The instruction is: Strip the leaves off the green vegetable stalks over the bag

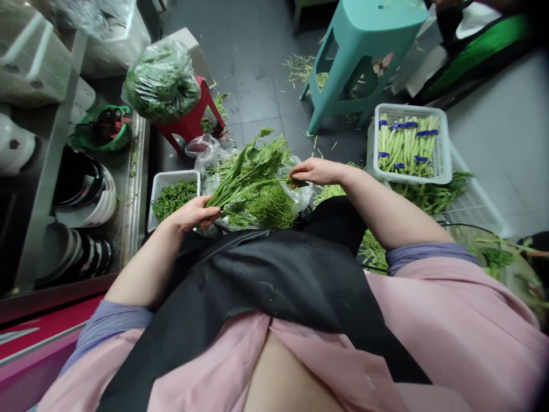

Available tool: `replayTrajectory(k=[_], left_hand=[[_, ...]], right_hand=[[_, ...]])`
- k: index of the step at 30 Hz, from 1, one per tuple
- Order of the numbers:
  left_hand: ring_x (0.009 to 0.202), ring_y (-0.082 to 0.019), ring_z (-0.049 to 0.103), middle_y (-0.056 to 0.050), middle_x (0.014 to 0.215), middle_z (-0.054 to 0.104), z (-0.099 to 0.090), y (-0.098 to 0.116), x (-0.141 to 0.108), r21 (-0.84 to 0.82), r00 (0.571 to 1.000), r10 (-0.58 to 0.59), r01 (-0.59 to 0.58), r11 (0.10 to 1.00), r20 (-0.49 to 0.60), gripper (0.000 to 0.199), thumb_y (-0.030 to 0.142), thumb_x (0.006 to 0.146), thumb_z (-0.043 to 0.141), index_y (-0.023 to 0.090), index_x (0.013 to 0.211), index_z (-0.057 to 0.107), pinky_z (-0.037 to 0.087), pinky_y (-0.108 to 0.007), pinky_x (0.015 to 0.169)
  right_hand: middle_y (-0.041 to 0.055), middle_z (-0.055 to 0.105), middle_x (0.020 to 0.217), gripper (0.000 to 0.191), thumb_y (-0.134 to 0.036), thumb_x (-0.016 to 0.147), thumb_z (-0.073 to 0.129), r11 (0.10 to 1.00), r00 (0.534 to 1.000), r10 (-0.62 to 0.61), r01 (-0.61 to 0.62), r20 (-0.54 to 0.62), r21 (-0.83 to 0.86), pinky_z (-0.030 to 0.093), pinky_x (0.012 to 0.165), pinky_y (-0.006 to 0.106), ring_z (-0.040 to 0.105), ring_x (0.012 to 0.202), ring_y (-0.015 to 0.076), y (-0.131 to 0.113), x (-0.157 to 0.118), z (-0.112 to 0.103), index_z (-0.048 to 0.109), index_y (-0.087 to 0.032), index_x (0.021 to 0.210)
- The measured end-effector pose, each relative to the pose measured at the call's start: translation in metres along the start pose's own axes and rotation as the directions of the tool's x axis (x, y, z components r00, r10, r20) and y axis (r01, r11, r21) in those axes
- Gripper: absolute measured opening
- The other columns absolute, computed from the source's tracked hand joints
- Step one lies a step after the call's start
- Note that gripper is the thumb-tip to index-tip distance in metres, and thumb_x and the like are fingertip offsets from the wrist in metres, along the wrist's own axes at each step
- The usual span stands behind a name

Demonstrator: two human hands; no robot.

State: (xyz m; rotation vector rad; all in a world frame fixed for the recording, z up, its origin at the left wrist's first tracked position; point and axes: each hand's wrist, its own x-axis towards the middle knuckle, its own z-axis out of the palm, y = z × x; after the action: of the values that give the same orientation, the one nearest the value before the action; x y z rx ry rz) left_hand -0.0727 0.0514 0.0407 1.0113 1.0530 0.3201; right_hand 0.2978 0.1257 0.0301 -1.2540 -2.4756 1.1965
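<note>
My left hand [193,214] is closed around the stem ends of a bunch of leafy greens [253,163], whose leaves fan out away from me to the upper right. My right hand [319,171] is closed in a pinch at the end of a thin green stem that runs across from the bunch; a dark bit shows under its fingertips. Below the bunch, a heap of thin green stems [272,205] lies on clear plastic. To the left, beside my left hand, stands a white basket [198,178] of small green leaves.
A clear bag of greens [163,80] rests on a red stool [195,117]. At right, a white basket [446,154] holds stalks bundled with blue bands, near a turquoise stool [377,23]. Steel shelves [43,154] with bowls line the left. Trimmings litter the floor.
</note>
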Motion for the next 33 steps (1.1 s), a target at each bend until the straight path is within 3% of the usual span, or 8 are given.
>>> replayTrajectory(k=[4,17,22,24,26,29,30,33], left_hand=[[0.036,-0.002,0.037,0.006,0.059,0.047,0.001,0.005,0.0,0.03,0.999,-0.014,0.015,0.999,-0.035,0.052,0.054,0.065,0.079,0.017,0.078,0.045,0.023,-0.017,0.035],[0.034,-0.002,0.036,0.005,0.056,0.048,0.014,0.018,0.003,0.003,0.992,-0.028,0.029,1.0,-0.127,0.05,0.048,0.062,0.082,0.016,0.076,0.047,0.021,-0.017,0.032],[0.034,-0.002,0.035,0.005,0.055,0.048,0.02,0.01,0.01,-0.044,0.988,-0.007,0.0,0.999,-0.157,0.049,0.043,0.06,0.084,0.016,0.074,0.046,0.021,-0.018,0.032],[0.034,-0.002,0.036,0.006,0.055,0.049,0.025,0.009,0.011,-0.04,0.99,-0.011,0.006,0.999,-0.142,0.049,0.042,0.059,0.085,0.016,0.073,0.046,0.022,-0.018,0.033],[0.034,-0.002,0.036,0.005,0.055,0.049,0.031,0.01,0.011,-0.026,0.992,-0.02,0.017,1.0,-0.126,0.05,0.042,0.058,0.086,0.016,0.072,0.046,0.023,-0.018,0.033],[0.033,-0.003,0.037,0.006,0.052,0.048,0.036,0.012,0.011,-0.016,0.996,-0.037,0.035,0.999,-0.087,0.051,0.042,0.056,0.087,0.016,0.071,0.046,0.023,-0.018,0.033],[0.033,-0.003,0.037,0.006,0.051,0.047,0.036,0.013,0.011,-0.021,0.997,-0.045,0.043,0.999,-0.068,0.051,0.042,0.056,0.087,0.016,0.07,0.046,0.023,-0.018,0.033],[0.032,-0.003,0.036,0.006,0.048,0.046,0.036,0.015,0.01,-0.035,0.998,-0.058,0.057,0.998,-0.019,0.052,0.043,0.055,0.088,0.016,0.07,0.046,0.022,-0.018,0.033]], right_hand=[[0.0024,0.071,0.07,0.026,-0.037,0.088,0.057,0.964,0.993,0.007,-0.037,0.115,0.263,0.049,0.07,0.03,0.061,0.065,0.0136,0.004,-0.01,-0.005,0.076,-0.02,0.094],[0.0005,0.06,0.056,0.034,-0.045,0.089,0.056,0.952,0.969,-0.012,-0.065,0.248,0.299,0.044,0.058,0.024,0.054,0.052,0.0103,-0.016,-0.015,0.001,0.063,-0.017,0.071],[-0.0036,0.05,0.05,0.024,-0.035,0.083,0.059,0.891,0.981,0.191,-0.16,-0.031,0.425,0.04,0.05,0.023,0.047,0.045,0.0091,-0.021,-0.027,0.026,0.052,-0.019,0.066],[-0.0053,0.044,0.049,0.023,-0.037,0.082,0.056,0.813,0.928,0.299,-0.125,-0.224,0.568,0.041,0.048,0.024,0.042,0.043,0.0086,-0.017,-0.025,0.041,0.049,-0.02,0.067],[-0.0061,0.039,0.051,0.026,-0.042,0.085,0.048,0.745,0.809,0.424,-0.055,-0.407,0.665,0.041,0.047,0.025,0.036,0.04,0.0086,-0.01,-0.021,0.052,0.048,-0.021,0.069],[-0.0018,0.048,0.059,0.035,-0.048,0.092,0.035,0.871,0.617,0.403,-0.034,-0.675,0.489,0.042,0.051,0.028,0.042,0.046,0.012,-0.002,-0.021,0.053,0.056,-0.021,0.082],[0.001,0.054,0.064,0.038,-0.047,0.094,0.034,0.942,0.619,0.291,-0.051,-0.73,0.332,0.043,0.055,0.029,0.048,0.051,0.0136,-0.003,-0.022,0.05,0.059,-0.02,0.088],[0.007,0.065,0.081,0.035,-0.045,0.094,0.043,0.972,0.797,-0.137,-0.007,-0.588,-0.236,0.042,0.064,0.03,0.058,0.07,0.017,-0.017,-0.026,0.043,0.064,-0.018,0.101]])
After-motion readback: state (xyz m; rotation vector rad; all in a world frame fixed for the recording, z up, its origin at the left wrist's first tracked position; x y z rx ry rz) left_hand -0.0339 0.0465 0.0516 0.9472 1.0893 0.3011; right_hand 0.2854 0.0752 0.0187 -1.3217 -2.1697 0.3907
